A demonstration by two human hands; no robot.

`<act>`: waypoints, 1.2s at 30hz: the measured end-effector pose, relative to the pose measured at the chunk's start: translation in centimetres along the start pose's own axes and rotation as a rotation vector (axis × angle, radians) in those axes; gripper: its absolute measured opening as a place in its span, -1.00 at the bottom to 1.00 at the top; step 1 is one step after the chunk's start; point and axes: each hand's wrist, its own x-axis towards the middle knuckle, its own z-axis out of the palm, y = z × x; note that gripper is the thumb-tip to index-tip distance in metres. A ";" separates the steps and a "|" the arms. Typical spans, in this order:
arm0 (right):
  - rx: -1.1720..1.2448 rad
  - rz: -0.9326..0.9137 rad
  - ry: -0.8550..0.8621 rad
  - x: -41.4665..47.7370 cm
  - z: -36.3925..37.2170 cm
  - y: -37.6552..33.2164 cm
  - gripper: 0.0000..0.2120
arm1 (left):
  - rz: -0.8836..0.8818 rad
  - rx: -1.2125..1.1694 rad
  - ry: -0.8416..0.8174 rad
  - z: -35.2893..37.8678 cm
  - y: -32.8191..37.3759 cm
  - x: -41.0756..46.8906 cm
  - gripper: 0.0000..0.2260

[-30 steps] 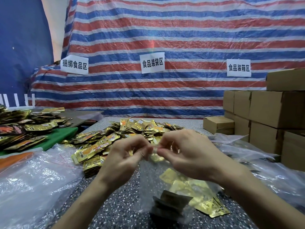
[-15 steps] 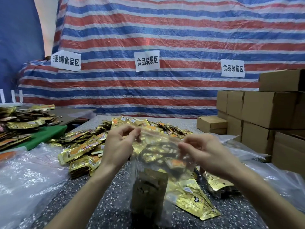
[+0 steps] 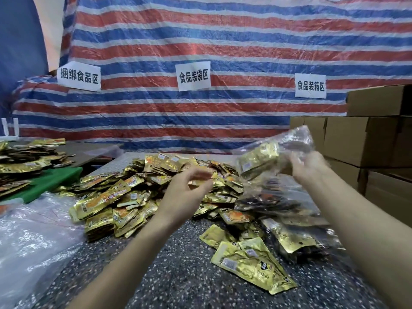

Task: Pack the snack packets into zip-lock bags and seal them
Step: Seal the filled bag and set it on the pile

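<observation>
My right hand [image 3: 310, 167] grips a clear zip-lock bag [image 3: 267, 157] with gold snack packets inside and holds it up at the right, above the table. My left hand [image 3: 189, 188] hovers over the big pile of gold snack packets [image 3: 124, 197], fingers loosely curled, holding nothing. A few loose gold packets [image 3: 252, 264] lie on the speckled table [image 3: 174, 275] near me. More filled clear bags [image 3: 278, 201] lie under my right arm.
Cardboard boxes [image 3: 361, 141] are stacked at the right. A heap of clear plastic bags [image 3: 31, 237] lies at the left front. Another pile of packets [image 3: 24, 161] sits on a green board [image 3: 51, 179] at far left. A striped tarp [image 3: 200, 41] hangs behind.
My hands have come apart from the bag's top. The right hand has swung the filled bag up and to the right; the left hand has let go and stays over the pile.
</observation>
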 end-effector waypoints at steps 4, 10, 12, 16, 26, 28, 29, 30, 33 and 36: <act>-0.163 0.080 0.114 1.2 -4.5 2.1 -0.55 | -0.058 0.045 0.003 0.4 -2.3 -1.5 -0.88; -0.244 0.033 0.274 0.5 -4.5 2.3 -0.36 | -0.071 0.018 0.010 0.9 -3.7 -2.1 -0.88; -0.373 0.006 0.280 -0.8 -3.8 2.0 -0.41 | -0.077 -0.007 0.017 0.7 -4.2 -2.3 -0.88; -0.884 -0.345 0.291 -4.6 -2.0 4.0 -0.56 | -0.106 0.004 0.023 0.2 -5.3 -3.3 -0.88; -0.928 -0.437 -0.603 -11.3 0.2 19.4 -0.80 | -0.195 0.235 0.067 -4.4 -8.4 -8.3 -0.90; -0.897 -0.449 -0.635 -10.8 -0.4 20.0 -0.75 | -0.193 0.464 0.100 -6.9 -9.8 -9.1 -0.87; -0.869 -0.453 -0.633 -10.4 -0.7 20.0 -0.73 | -0.195 0.587 0.144 -8.3 -10.5 -9.3 -0.82; -0.836 -0.449 -0.623 -10.2 -1.0 20.0 -0.71 | -0.207 0.714 0.199 -9.6 -11.0 -9.6 -0.79; -0.752 -0.411 -0.590 -9.7 -1.7 19.8 -0.68 | -0.330 1.071 0.356 -13.6 -12.3 -10.0 -0.73; -0.715 -0.405 -0.558 -9.3 -2.0 20.1 -0.73 | -0.645 1.297 0.305 -16.6 -13.2 -10.1 -0.73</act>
